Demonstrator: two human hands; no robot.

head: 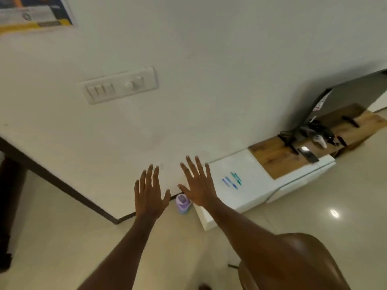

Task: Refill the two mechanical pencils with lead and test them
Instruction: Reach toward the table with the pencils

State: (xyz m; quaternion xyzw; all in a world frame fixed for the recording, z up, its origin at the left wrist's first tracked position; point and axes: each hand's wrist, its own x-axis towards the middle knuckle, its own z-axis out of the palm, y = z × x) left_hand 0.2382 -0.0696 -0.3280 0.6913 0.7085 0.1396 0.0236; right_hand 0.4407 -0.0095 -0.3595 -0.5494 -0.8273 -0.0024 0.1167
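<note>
Both my hands empty, fingers spread: left hand (149, 194) and right hand (198, 185) held out mid-air, likely a start pose. Pencils (232, 180) lie untouched on the white cabinet (247, 197), just right of my right hand.

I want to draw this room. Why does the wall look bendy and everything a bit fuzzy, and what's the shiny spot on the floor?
Head view: the wide-angle lens tilts and curves the wall; the switch panel and poster look soft and blurred; the bright spot on the floor is glare from a light on glossy tiles.
</note>
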